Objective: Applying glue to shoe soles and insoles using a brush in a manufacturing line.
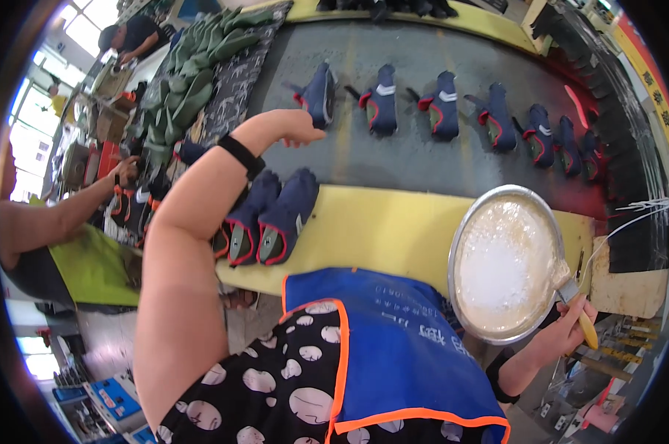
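Observation:
My left hand reaches over the grey work surface, its fingers curled at the near end of a navy shoe with red trim, and looks closed on it. The hand hides part of that end. My right hand grips the yellow handle of a brush. The brush's bristles rest at the right inner edge of a round metal bowl of creamy white paste. Several similar navy shoes lie in a row to the right of the first.
More navy shoes stand on the yellow ledge before me. Green sole-shaped pieces are heaped at the far left. A co-worker in a yellow-green garment handles shoes at my left. White cords hang at the right.

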`<action>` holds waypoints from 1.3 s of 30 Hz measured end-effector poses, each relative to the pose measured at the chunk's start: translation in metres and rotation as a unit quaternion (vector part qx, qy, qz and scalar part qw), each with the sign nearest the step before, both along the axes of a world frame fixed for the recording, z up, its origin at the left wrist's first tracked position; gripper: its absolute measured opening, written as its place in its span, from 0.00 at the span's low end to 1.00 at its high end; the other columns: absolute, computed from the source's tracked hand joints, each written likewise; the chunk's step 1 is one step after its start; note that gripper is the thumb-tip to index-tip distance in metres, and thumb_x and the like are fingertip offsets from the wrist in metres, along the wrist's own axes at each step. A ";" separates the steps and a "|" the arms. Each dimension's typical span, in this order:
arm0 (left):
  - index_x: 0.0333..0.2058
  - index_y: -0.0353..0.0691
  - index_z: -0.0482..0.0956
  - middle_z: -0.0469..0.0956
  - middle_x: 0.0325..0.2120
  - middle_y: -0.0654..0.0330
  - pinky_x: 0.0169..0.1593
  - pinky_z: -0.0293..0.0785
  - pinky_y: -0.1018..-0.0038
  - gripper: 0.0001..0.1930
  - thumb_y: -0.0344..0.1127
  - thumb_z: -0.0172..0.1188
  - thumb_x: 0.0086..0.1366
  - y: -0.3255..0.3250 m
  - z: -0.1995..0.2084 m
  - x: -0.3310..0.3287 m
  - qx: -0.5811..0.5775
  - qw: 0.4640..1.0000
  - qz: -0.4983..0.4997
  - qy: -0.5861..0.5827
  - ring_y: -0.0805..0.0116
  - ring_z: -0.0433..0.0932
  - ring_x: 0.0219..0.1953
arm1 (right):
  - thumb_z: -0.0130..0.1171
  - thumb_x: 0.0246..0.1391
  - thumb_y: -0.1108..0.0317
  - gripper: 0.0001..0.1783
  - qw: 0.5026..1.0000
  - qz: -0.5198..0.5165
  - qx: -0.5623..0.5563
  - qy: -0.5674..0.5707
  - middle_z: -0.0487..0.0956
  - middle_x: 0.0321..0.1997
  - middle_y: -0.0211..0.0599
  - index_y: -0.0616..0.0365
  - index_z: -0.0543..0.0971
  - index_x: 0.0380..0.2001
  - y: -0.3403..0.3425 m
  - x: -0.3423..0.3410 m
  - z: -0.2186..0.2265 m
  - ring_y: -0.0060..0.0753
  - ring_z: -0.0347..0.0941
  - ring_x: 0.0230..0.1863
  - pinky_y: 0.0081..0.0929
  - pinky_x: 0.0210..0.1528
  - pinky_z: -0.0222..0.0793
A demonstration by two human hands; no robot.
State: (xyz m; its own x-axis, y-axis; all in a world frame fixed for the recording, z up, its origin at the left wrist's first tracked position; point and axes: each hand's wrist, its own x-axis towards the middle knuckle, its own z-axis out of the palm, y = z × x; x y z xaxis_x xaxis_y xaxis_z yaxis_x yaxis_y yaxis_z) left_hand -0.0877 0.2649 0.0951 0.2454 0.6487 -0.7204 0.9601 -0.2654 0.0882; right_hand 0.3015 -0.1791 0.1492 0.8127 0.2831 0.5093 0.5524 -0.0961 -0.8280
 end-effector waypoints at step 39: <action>0.69 0.40 0.59 0.76 0.55 0.48 0.52 0.79 0.66 0.41 0.33 0.63 0.57 -0.249 -0.041 0.009 -0.151 0.807 0.234 -0.521 0.58 0.81 0.48 | 0.69 0.57 0.67 0.09 0.986 0.137 -0.079 0.059 0.84 0.34 0.37 0.61 0.83 0.35 -0.006 -0.017 -0.013 0.25 0.81 0.30 0.22 0.32 0.75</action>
